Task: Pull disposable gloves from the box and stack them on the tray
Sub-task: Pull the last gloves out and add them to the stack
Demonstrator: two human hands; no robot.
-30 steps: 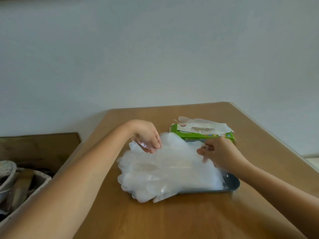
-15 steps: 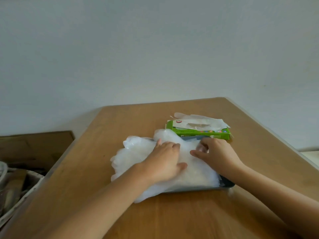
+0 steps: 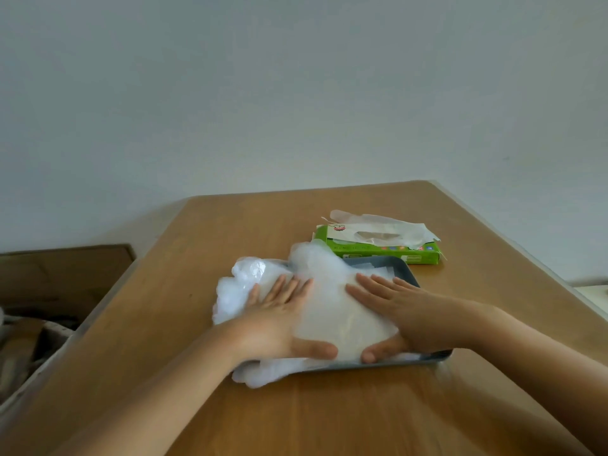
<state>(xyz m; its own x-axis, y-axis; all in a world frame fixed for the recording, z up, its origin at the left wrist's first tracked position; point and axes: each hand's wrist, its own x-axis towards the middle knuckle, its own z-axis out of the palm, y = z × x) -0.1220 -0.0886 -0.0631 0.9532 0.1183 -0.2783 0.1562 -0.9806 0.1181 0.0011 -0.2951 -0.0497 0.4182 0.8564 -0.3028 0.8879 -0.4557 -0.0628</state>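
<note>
Right hand (image 3: 401, 311) now flattens beside left hand (image 3: 279, 320) on the glove stack (image 3: 332, 317), both grips spread; box (image 3: 378, 250) lies beyond, nearer the right.

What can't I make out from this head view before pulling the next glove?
Head view only:
Tray: its left part is hidden under the glove pile, the left hand and the right hand.
Glove pile: see-through layers merge, so the count is unreadable.
Box: its top hides what remains inside.
Clutter at the left edge: blurred and cut off by the frame.
</note>
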